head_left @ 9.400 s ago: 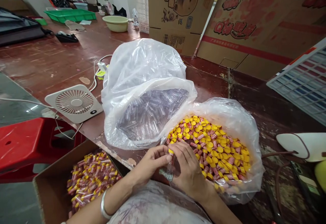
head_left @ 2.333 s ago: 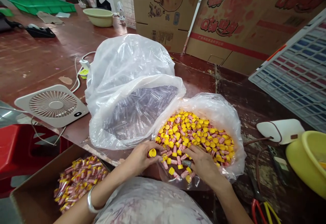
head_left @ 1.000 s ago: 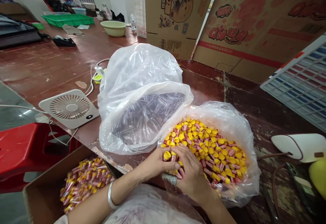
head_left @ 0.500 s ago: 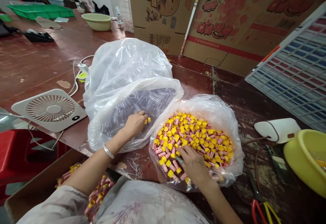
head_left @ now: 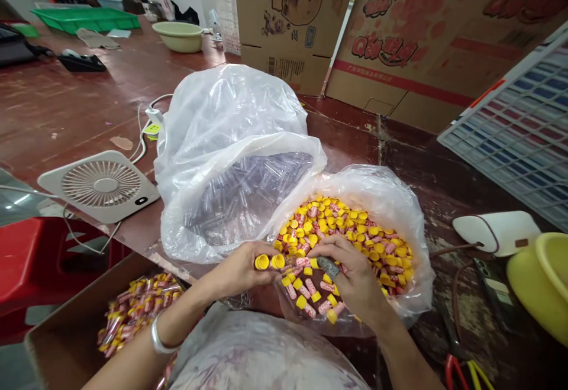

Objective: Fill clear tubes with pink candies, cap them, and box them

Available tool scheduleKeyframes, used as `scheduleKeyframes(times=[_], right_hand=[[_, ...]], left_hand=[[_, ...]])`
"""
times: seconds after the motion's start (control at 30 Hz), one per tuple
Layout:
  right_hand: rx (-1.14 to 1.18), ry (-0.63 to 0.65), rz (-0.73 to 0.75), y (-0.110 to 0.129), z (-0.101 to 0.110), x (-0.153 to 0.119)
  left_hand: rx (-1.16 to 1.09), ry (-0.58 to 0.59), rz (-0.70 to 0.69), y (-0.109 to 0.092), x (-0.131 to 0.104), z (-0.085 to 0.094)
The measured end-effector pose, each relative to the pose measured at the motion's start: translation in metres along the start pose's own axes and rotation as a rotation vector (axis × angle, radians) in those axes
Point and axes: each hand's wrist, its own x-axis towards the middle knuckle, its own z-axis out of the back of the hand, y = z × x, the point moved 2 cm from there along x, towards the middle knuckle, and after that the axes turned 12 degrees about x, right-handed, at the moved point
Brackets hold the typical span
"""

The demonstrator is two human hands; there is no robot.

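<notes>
My left hand (head_left: 246, 267), a silver bangle on its wrist, is closed on two yellow caps (head_left: 270, 261) at the near edge of the bags. Close by on the right, my right hand (head_left: 348, 266) pinches a small pink piece with a yellow cap (head_left: 308, 263); a grey wrap (head_left: 328, 267) covers one finger. Beneath it, an open plastic bag (head_left: 399, 200) holds many yellow-capped pink pieces. Another open bag (head_left: 231, 100) on the left contains clear tubes (head_left: 248, 186). Whether tubes are attached to the caps in my left hand is hidden.
A cardboard box (head_left: 57, 337) of capped tubes lies below the table edge at left, by a red stool (head_left: 39, 266). A white fan (head_left: 104, 186) stands left. At right are a white device (head_left: 497, 233), a yellow basin (head_left: 541, 283) and a white rack (head_left: 519, 123).
My left hand has come out of the bag of clear tubes and moved nearer my right hand, holding yellow caps. The view has shifted slightly, showing more of the cardboard box.
</notes>
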Motion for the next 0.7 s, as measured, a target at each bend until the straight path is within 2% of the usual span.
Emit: scheduleKeyframes(times=[0.07,0.13,0.23,0.3,0.4,0.5,0.6,0.63,0.7], right_hand=[[0.012,0.045,0.010,0.003,-0.006,0.003],[0.004,0.036,0.022,0.001,-0.011,0.003],[-0.034,-0.001,0.087,-0.001,-0.018,-0.001],[-0.094,0.036,0.135,-0.002,-0.024,-0.006],[-0.246,0.051,0.153,-0.006,-0.035,-0.013],[-0.346,-0.036,0.206,-0.009,-0.049,-0.017],[-0.342,-0.088,0.231,-0.006,-0.062,-0.016],[-0.328,-0.066,0.222,-0.004,-0.066,-0.014],[-0.286,0.059,0.195,0.000,-0.069,-0.013]], left_hand=[[0.007,0.004,-0.045,-0.004,0.001,-0.003],[-0.080,0.029,-0.054,-0.006,0.001,-0.006],[-0.391,0.094,0.033,-0.005,0.000,-0.016],[-0.642,0.116,0.100,-0.002,0.000,-0.025],[-0.881,0.033,0.182,0.004,0.001,-0.039],[-0.937,-0.028,0.222,0.009,0.003,-0.050],[-0.948,-0.011,0.229,0.011,0.002,-0.055],[-0.934,-0.007,0.231,0.012,-0.001,-0.053],[-0.829,0.025,0.221,0.018,-0.016,-0.043]])
